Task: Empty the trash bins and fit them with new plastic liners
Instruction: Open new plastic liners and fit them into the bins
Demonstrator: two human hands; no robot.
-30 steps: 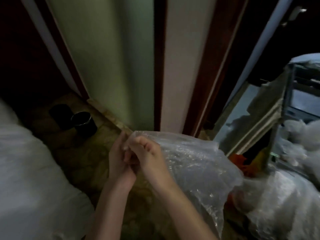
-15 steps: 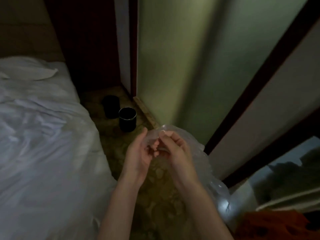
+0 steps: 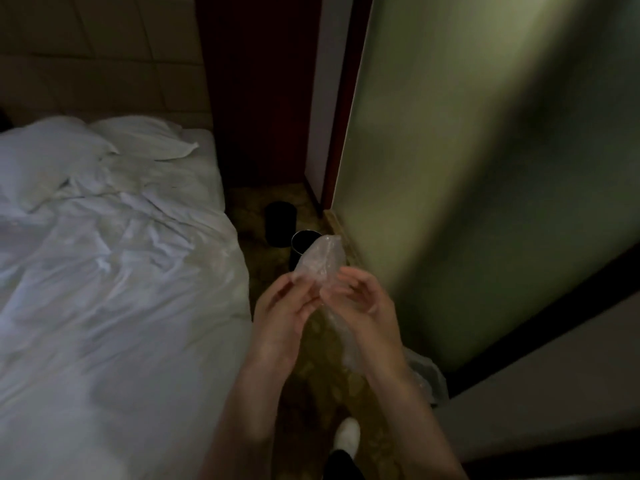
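A clear plastic liner [image 3: 323,263] is held up between both hands at chest height. My left hand [image 3: 285,313] pinches its left edge with thumb and fingertips. My right hand [image 3: 367,306] grips its right side with curled fingers, and the rest of the liner trails down under my right forearm. Two small dark bins stand on the patterned floor beyond my hands: the near one [image 3: 302,240] shows an open rim and is partly hidden by the liner, the far one [image 3: 280,223] sits just behind it.
A bed with rumpled white sheets [image 3: 114,289] and pillows fills the left. A pale green wall [image 3: 467,168] and dark door frame [image 3: 341,109] bound the right. The narrow floor strip [image 3: 322,382] runs between them. My white shoe [image 3: 347,438] is below.
The view has swung left and moved forward, bringing the bed and bins closer. My hands have drawn slightly apart, working the liner's edge, and the liner now stands up above my fingers.
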